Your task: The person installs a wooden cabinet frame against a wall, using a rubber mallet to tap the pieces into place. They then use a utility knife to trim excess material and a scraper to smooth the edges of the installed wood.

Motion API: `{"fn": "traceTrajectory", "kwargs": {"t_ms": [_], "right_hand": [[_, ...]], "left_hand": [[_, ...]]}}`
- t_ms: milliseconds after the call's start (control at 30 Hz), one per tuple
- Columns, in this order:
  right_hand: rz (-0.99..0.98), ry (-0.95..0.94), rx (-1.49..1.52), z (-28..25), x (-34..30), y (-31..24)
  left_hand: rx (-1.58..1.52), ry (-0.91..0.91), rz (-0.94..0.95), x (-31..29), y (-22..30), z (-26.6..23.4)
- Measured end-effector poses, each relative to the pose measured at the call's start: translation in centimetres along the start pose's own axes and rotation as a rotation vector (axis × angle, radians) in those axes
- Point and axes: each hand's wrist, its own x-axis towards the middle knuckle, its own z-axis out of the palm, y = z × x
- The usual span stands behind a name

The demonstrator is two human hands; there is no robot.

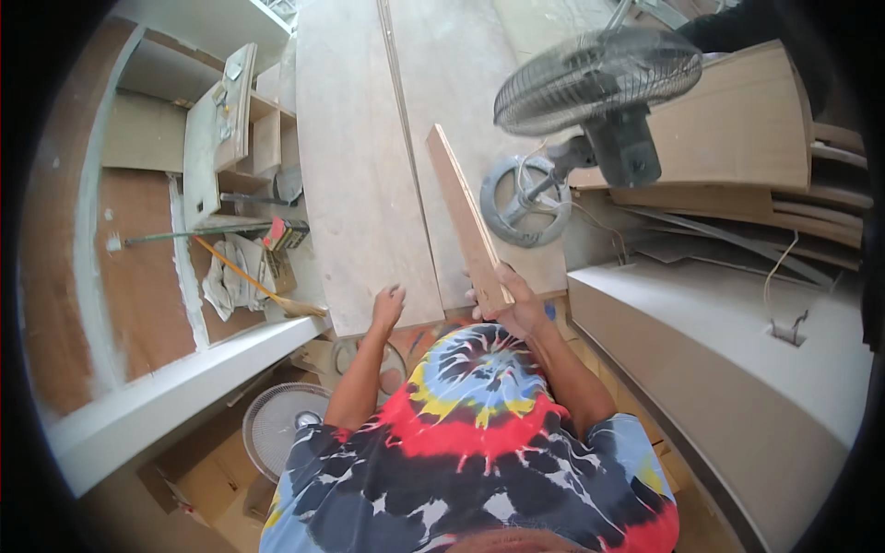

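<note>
My right hand (523, 309) grips the near end of a long, narrow plywood strip (466, 217), with its thumb on one side and its fingers on the other. The strip slants up and away to the left over the worktable, its pale layered edge turned to the right. My left hand (388, 306) hovers by the near edge of the table, apart from the strip. Its fingers are loosely curled, and nothing shows in them. Beneath lie two large dusty panels (350, 166), side by side with a narrow dark gap between them.
A dusty black pedestal fan (599, 83) with a round grey base (498, 207) stands on the table's right. Beyond it are a cardboard sheet (737, 120) and stacked curved boards (839, 194). A white-topped cabinet (701, 304) flanks me; another fan (277, 429) sits low left, near a broom (300, 307).
</note>
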Motion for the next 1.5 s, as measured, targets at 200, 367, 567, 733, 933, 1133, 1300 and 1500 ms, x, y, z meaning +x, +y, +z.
{"fn": "traceTrajectory", "kwargs": {"t_ms": [200,367,567,733,933,1133,1300,1500], "right_hand": [[0.007,-0.194,0.377,7.1,6.3,-8.3],[-0.02,-0.205,0.515,11.1,13.1,-11.9],[-0.054,-0.213,0.61,12.6,24.0,-15.2],[-0.165,0.298,0.329,13.0,34.9,-19.1],[-0.194,0.56,0.455,13.8,43.2,-24.9],[-0.4,0.563,0.657,10.3,48.3,-33.5],[-0.512,0.619,0.599,5.2,54.4,-44.6],[-0.471,0.598,0.563,2.7,58.5,-60.8]], "left_hand": [[-0.015,0.141,-0.179,0.6,-2.1,-8.8],[0.141,0.045,-0.118,1.8,3.5,-10.1],[0.735,-0.156,0.178,16.5,-1.1,-20.0],[0.338,-0.276,-0.061,32.0,14.4,-25.6],[0.06,-0.091,-0.113,46.0,35.6,-34.0],[0.164,-0.163,0.025,54.5,54.0,-28.0],[0.349,-0.328,0.006,57.7,62.0,-20.0],[0.548,-0.474,0.049,63.4,68.6,-14.9]]}}
